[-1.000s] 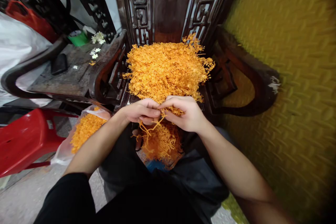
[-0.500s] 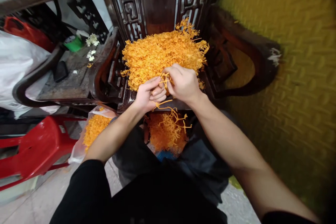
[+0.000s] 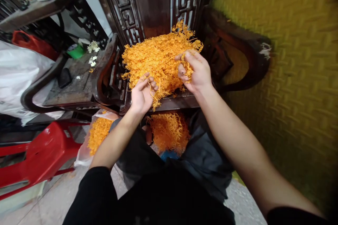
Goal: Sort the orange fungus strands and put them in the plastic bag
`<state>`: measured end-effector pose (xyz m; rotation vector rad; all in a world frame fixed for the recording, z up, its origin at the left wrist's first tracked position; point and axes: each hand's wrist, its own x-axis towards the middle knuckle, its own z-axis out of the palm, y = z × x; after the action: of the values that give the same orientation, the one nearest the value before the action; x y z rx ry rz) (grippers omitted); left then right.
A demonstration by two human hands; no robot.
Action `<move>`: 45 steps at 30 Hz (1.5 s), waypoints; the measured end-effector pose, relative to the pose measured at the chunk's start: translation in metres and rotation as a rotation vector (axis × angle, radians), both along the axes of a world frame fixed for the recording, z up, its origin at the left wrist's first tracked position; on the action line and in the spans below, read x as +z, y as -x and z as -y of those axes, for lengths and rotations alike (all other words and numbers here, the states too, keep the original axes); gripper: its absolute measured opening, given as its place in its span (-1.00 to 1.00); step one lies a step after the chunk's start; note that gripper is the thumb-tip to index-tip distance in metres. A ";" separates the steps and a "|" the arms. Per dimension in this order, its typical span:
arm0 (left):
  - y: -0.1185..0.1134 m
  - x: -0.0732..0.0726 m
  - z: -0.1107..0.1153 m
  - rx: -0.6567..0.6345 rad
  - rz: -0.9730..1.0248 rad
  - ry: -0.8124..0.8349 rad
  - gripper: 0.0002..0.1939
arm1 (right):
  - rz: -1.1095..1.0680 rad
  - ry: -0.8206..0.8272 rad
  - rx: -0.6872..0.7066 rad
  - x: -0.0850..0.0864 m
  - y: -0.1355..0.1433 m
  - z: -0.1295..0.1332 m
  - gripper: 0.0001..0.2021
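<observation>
A heap of orange branching plastic pieces (image 3: 155, 52) lies on the seat of a dark carved wooden chair (image 3: 169, 103). My left hand (image 3: 144, 93), at the heap's front left, is closed on a thin orange branching stem (image 3: 152, 93) that hangs down past the fingers. At the heap's right side my right hand (image 3: 196, 70) is curled around a few small orange pieces (image 3: 188, 70). The two hands are apart. Between my knees a container holds more orange branching stems (image 3: 170, 132), with a blue part (image 3: 169, 154) at its near side.
Left of my legs stands a clear bag (image 3: 83, 153) with orange pieces in it, beside a red plastic chair (image 3: 50, 147). A wooden side table (image 3: 76, 91) bears white flowers and a green roll of tape (image 3: 76, 52). A yellow textured wall (image 3: 290, 59) rises on the right.
My hands have moved apart, the right one up and to the right with small orange pieces, the left one slightly left with the stem. The view has shifted a little.
</observation>
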<state>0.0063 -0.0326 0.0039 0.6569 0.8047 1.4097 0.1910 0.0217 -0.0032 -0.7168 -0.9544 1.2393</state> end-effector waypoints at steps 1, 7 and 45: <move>0.000 -0.002 -0.001 0.028 0.021 0.019 -0.88 | -0.018 0.014 -0.001 0.001 0.000 -0.002 -0.50; -0.009 0.001 0.022 -0.170 -0.206 -0.151 -0.91 | -0.040 0.041 0.095 0.002 -0.018 -0.011 -0.61; -0.014 -0.017 -0.018 0.471 -1.257 -0.981 -0.65 | -0.014 -0.135 0.512 0.013 0.057 0.046 -0.26</move>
<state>0.0205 -0.0149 -0.0134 2.3701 1.2303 1.7307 0.1337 -0.0246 0.0099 -0.3632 -1.2436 1.6001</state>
